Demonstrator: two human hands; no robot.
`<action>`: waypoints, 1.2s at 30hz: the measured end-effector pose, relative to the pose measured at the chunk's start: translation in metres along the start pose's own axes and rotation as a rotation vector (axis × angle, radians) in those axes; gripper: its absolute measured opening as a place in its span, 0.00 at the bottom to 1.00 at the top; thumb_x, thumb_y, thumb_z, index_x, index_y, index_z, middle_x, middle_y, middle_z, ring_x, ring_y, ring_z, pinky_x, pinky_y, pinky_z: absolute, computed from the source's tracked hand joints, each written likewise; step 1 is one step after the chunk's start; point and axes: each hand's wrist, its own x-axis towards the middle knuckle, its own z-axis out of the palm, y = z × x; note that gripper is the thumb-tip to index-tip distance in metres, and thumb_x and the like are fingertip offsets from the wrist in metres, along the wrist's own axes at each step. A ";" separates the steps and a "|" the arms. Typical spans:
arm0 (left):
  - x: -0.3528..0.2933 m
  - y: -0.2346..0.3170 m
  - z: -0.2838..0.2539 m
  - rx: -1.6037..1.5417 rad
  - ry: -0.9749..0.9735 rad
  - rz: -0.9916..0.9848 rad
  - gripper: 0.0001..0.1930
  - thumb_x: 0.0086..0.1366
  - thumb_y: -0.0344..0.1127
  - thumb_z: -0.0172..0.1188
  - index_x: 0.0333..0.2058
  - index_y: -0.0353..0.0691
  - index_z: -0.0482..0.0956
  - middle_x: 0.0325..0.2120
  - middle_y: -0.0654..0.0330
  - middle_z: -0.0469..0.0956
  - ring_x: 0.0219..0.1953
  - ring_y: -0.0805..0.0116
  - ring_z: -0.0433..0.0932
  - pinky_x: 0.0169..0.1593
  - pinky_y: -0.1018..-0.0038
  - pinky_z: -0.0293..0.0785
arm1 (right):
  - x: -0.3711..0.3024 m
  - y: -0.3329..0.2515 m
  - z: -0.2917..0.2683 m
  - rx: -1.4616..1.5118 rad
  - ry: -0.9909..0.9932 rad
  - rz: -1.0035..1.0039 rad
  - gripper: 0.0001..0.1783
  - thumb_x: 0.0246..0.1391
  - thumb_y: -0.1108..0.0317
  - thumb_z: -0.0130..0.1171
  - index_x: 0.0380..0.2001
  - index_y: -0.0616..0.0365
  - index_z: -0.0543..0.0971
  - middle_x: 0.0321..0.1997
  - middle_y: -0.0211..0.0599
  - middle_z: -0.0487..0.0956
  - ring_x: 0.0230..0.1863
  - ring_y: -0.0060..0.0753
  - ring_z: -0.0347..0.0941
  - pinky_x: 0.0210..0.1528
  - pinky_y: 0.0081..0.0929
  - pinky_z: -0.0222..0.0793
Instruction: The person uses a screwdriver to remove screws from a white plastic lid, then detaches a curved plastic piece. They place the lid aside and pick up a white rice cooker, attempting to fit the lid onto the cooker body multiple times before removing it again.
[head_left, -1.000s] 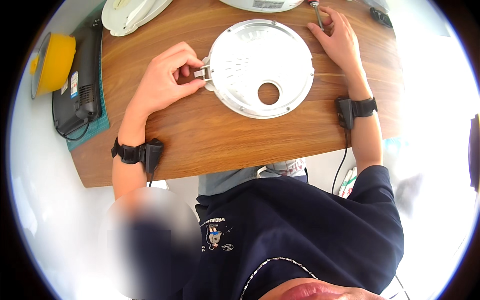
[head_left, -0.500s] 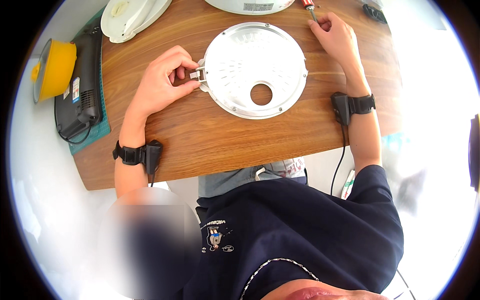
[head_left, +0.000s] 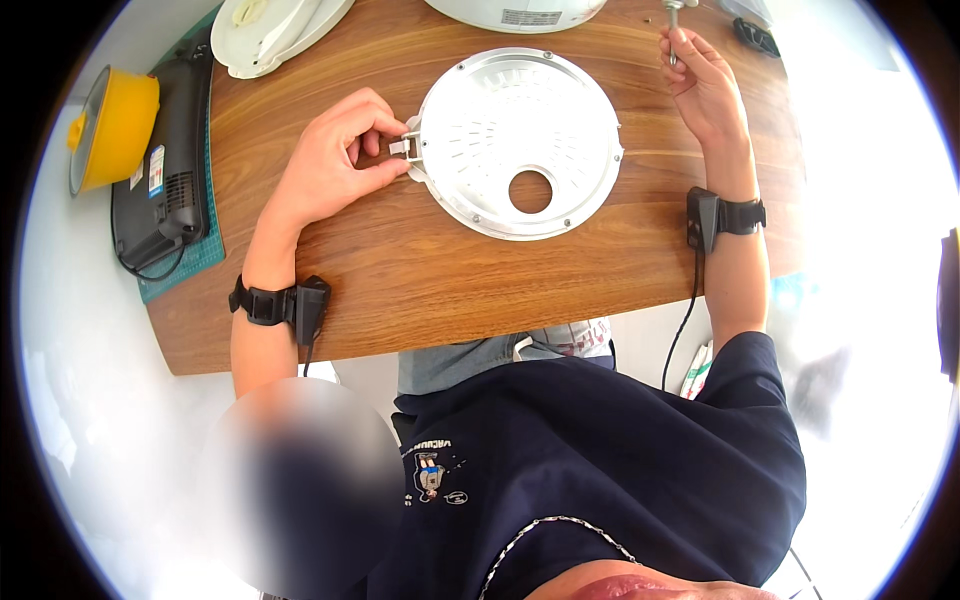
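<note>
A round silver metal lid (head_left: 500,120) with small slots, a ring of screws and one large hole lies on the wooden table. My left hand (head_left: 340,155) closes on the white hinge bracket (head_left: 408,147) at the lid's left edge, thumb and fingertips on either side of it. To the right of the lid, my right hand (head_left: 708,90) is raised, its fingers pinching the metal shaft of a screwdriver (head_left: 673,45). The upper end of the screwdriver runs to the picture's top edge, so its handle is mostly cut off.
A white oval cover (head_left: 285,35) and the base of a white appliance (head_left: 515,12) stand at the far edge. On the left, a black device (head_left: 165,200) rests on a green cutting mat (head_left: 208,250) beside a yellow pot (head_left: 120,130). A black object (head_left: 755,38) lies far right.
My right hand has moved to the right and turned, bringing the screwdriver with it. My left hand keeps its hold on the bracket; the whole view has shifted slightly.
</note>
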 end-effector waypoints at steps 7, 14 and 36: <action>-0.001 0.000 -0.002 -0.010 -0.002 -0.009 0.13 0.52 0.23 0.72 0.36 0.39 0.82 0.33 0.68 0.74 0.28 0.77 0.67 0.32 0.78 0.65 | -0.035 0.004 0.065 -0.467 -0.047 -0.314 0.08 0.65 0.74 0.61 0.46 0.63 0.83 0.44 0.41 0.87 0.46 0.27 0.82 0.49 0.22 0.76; -0.001 -0.002 -0.001 -0.002 -0.050 0.044 0.15 0.50 0.23 0.73 0.39 0.39 0.84 0.34 0.68 0.75 0.28 0.75 0.67 0.32 0.77 0.65 | -0.045 0.008 0.091 -0.754 -0.104 -0.354 0.07 0.63 0.79 0.61 0.43 0.69 0.82 0.44 0.37 0.87 0.46 0.27 0.83 0.55 0.26 0.77; -0.002 -0.002 -0.002 -0.007 -0.059 0.048 0.14 0.53 0.25 0.72 0.40 0.39 0.84 0.35 0.68 0.75 0.29 0.75 0.67 0.33 0.77 0.65 | -0.048 0.014 0.099 -0.845 -0.198 -0.342 0.06 0.64 0.78 0.60 0.43 0.66 0.82 0.42 0.35 0.87 0.45 0.25 0.82 0.53 0.25 0.79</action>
